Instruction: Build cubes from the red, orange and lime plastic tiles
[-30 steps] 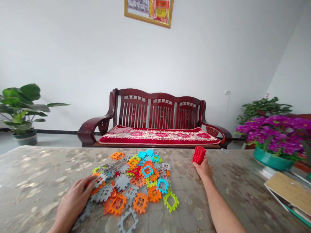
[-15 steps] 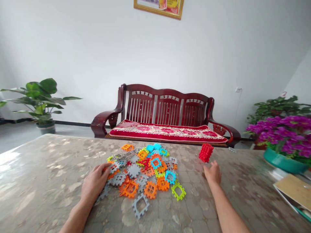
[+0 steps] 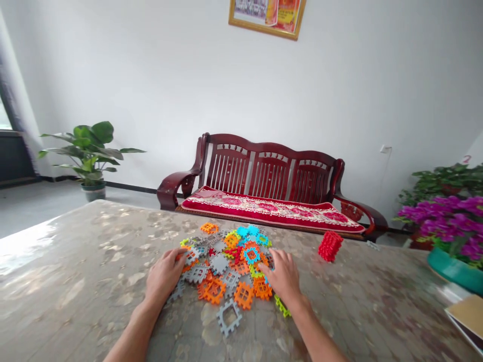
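While the pile of tiles (image 3: 226,261) lies flat mid-worktop (image 3: 75,271), spread wider left to right than front to back, the left hand (image 3: 164,275) rests palm down on its left edge, fingers (image 3: 180,254) slightly apart, touching grey and orange tiles. At the pile's right edge the right hand (image 3: 284,276) lies palm down, fingers spread over orange tiles, gripping nothing. Both forearms reach forward. Further right, well apart, stands a red block (image 3: 330,246).
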`<state>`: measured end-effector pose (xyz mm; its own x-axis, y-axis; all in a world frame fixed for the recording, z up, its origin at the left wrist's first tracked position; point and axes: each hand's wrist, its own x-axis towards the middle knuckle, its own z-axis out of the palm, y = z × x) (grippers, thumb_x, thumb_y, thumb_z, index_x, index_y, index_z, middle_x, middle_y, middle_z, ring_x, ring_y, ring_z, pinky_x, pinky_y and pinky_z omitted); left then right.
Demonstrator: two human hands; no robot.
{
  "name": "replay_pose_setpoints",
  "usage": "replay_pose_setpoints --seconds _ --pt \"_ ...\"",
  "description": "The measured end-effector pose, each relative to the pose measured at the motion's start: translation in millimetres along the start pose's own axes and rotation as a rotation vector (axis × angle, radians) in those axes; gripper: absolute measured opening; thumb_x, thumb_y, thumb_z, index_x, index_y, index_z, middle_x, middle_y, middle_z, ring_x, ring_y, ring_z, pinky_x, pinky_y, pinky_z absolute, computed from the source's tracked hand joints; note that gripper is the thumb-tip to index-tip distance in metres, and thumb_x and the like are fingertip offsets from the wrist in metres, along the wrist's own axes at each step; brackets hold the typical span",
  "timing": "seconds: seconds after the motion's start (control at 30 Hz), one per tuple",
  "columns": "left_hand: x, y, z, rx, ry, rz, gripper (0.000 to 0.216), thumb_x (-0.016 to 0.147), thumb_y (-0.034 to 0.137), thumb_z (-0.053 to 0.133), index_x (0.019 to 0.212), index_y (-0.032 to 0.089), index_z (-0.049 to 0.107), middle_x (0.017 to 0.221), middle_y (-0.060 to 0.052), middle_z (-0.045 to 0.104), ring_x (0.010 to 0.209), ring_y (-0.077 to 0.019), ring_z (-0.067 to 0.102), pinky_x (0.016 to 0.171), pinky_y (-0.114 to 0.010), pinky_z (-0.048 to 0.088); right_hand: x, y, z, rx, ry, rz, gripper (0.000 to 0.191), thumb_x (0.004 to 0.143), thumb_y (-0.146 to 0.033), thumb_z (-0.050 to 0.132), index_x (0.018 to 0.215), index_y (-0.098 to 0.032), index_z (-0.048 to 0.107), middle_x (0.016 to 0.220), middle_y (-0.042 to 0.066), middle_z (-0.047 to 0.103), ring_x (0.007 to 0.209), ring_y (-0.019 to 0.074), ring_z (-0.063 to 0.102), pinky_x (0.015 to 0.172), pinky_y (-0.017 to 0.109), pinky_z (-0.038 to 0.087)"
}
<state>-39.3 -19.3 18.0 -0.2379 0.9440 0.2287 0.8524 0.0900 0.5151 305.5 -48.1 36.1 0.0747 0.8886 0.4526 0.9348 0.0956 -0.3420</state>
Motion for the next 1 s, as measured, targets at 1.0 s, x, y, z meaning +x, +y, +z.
replay_pose_setpoints --seconds 1.0 --pt "-3 6 -5 -0.014 -0.023 -0.024 0.039 0.092 0.039 0.039 0.113 0.028 0.071 0.127 -0.005 0.066 0.109 -0.023 0.064 0.09 -0.03 0.047 8 106 -8 0.171 0.197 0.383 0.034 0.069 -0.015 0.042 0.091 -0.021 0.067 0.099 0.007 0.073 0.095 0.0234 0.066 0.088 0.032 0.048"
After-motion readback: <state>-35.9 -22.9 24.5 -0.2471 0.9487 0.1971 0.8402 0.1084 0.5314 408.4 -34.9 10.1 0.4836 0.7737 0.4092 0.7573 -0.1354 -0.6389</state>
